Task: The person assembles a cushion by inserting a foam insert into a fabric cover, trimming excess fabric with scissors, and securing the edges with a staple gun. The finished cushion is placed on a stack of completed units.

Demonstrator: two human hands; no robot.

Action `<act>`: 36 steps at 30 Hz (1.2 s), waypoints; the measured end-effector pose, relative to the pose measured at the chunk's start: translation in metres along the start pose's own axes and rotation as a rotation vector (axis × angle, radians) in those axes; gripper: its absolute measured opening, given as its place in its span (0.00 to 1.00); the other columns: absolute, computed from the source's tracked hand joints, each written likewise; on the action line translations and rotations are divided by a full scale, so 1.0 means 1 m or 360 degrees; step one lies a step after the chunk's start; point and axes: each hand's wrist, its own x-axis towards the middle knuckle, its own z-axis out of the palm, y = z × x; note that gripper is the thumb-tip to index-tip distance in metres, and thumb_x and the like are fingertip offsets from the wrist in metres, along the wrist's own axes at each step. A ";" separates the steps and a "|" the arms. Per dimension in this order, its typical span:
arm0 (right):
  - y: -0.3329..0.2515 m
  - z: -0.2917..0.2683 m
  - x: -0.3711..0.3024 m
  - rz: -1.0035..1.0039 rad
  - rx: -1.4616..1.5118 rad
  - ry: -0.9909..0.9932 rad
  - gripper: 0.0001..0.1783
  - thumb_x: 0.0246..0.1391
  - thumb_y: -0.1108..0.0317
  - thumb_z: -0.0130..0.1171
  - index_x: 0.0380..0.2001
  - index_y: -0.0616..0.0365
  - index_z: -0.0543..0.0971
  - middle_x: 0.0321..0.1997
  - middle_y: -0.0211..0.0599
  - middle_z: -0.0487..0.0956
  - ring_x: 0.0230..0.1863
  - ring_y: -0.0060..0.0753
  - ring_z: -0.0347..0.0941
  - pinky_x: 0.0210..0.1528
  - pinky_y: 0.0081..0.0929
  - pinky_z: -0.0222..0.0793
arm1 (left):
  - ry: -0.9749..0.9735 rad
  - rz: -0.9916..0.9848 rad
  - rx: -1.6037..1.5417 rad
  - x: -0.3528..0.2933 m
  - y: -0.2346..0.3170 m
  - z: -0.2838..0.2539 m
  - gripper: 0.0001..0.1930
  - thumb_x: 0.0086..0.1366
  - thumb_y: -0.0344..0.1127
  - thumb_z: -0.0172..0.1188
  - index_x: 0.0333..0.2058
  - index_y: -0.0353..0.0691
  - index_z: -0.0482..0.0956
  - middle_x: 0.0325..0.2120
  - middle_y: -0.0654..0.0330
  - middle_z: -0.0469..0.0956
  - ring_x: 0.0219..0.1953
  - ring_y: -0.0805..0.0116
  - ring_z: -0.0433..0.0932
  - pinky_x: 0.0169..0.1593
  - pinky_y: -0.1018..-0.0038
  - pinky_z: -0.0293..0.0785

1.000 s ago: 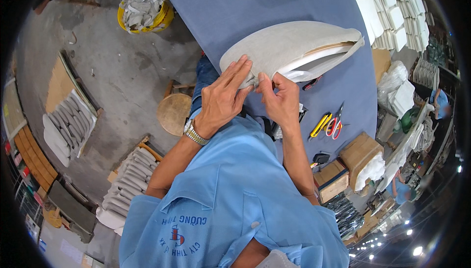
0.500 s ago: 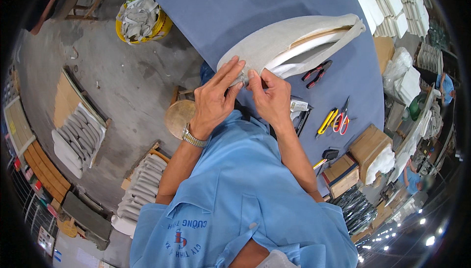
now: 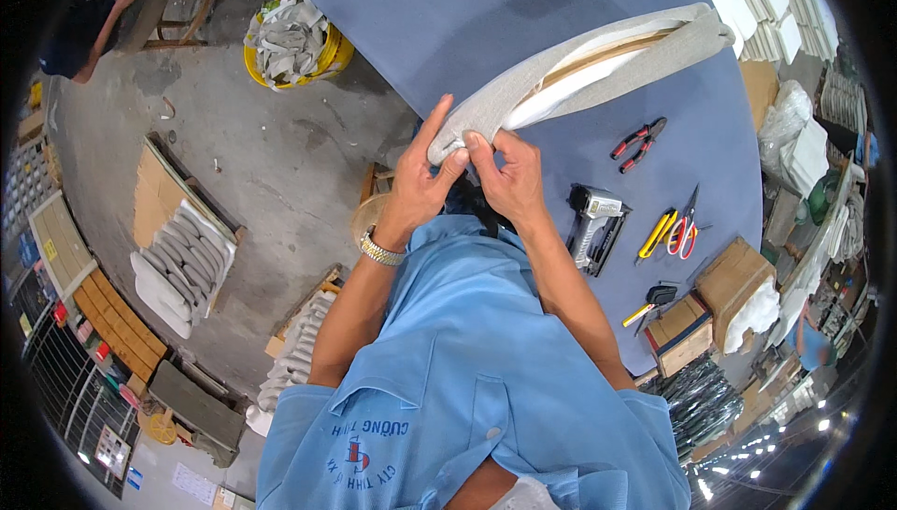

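A cushion panel covered in light grey fabric (image 3: 486, 99) is tilted on its edge above the blue-grey table (image 3: 448, 6). Its open side shows white padding and a thin wooden board (image 3: 598, 60). My left hand (image 3: 422, 178) holds the near end, thumb pressed on the fabric and fingers extended behind it. Right beside it, my right hand (image 3: 509, 174) pinches the fabric edge between thumb and curled fingers. The thumbs nearly meet at the corner. To the right lie a silver-and-black staple gun (image 3: 596, 222) and red-and-black pliers (image 3: 640, 144).
Also on the table are a yellow utility knife (image 3: 657, 234), red-and-white scissors (image 3: 687, 237) and a cardboard box (image 3: 727, 276). A yellow bucket (image 3: 334, 57) of fabric scraps stands on the floor, with a wooden stool (image 3: 366, 219) nearer. Another person's arm (image 3: 105, 29) shows at upper left.
The cushion panel has tipped more onto its edge, showing more of its open side. My hands have closed in around its near corner. The view has shifted, uncovering the staple gun.
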 end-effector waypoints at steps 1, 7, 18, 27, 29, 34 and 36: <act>0.005 0.001 -0.003 0.0021 0.0062 0.0009 0.11 0.65 0.65 0.62 0.35 0.63 0.84 0.25 0.42 0.80 0.29 0.40 0.76 0.36 0.37 0.71 | -0.0031 -0.0050 -0.0063 0.001 -0.003 0.000 0.39 0.71 0.50 0.65 0.72 0.34 0.61 0.70 0.37 0.63 0.71 0.48 0.67 0.67 0.61 0.68; 0.027 -0.002 -0.020 0.0045 0.0272 -0.0080 0.10 0.68 0.65 0.58 0.38 0.61 0.83 0.27 0.38 0.81 0.31 0.39 0.76 0.38 0.36 0.72 | -0.0037 -0.0104 0.0040 0.004 -0.008 0.008 0.38 0.72 0.50 0.64 0.71 0.34 0.62 0.72 0.36 0.58 0.72 0.48 0.64 0.71 0.61 0.63; 0.031 -0.019 -0.030 -0.0057 0.0394 -0.0152 0.09 0.67 0.67 0.58 0.39 0.61 0.82 0.30 0.42 0.82 0.32 0.39 0.79 0.39 0.35 0.74 | -0.0018 0.0204 0.0288 0.008 -0.007 0.022 0.28 0.74 0.37 0.59 0.67 0.29 0.69 0.64 0.44 0.74 0.63 0.57 0.75 0.64 0.66 0.71; 0.133 -0.129 -0.207 0.1088 -0.0859 0.1011 0.40 0.50 0.74 0.70 0.67 0.60 0.67 0.56 0.51 0.78 0.54 0.46 0.78 0.59 0.42 0.73 | 0.0027 0.0376 0.0613 0.004 -0.005 0.024 0.30 0.69 0.40 0.67 0.66 0.35 0.72 0.62 0.45 0.77 0.62 0.51 0.78 0.65 0.63 0.72; 0.147 -0.121 -0.205 0.1033 -0.0837 0.0914 0.46 0.48 0.74 0.71 0.71 0.58 0.63 0.56 0.51 0.78 0.54 0.48 0.77 0.59 0.42 0.73 | 0.0012 0.0486 0.0701 0.002 -0.008 0.031 0.30 0.68 0.41 0.67 0.66 0.36 0.73 0.61 0.44 0.77 0.62 0.48 0.78 0.65 0.62 0.73; 0.124 -0.123 -0.164 0.1088 -0.0936 0.0768 0.55 0.46 0.75 0.72 0.76 0.54 0.56 0.40 0.44 0.79 0.39 0.49 0.78 0.48 0.42 0.74 | 0.0083 0.0695 0.0855 -0.006 -0.011 0.039 0.32 0.66 0.40 0.69 0.65 0.38 0.73 0.62 0.46 0.77 0.62 0.44 0.77 0.65 0.59 0.74; 0.137 -0.134 -0.172 0.1005 -0.0740 0.0726 0.53 0.46 0.75 0.72 0.74 0.58 0.59 0.35 0.37 0.79 0.33 0.38 0.76 0.41 0.35 0.74 | 0.0102 0.0690 0.0884 -0.008 -0.013 0.039 0.32 0.65 0.42 0.70 0.65 0.38 0.73 0.62 0.47 0.76 0.62 0.42 0.77 0.64 0.58 0.75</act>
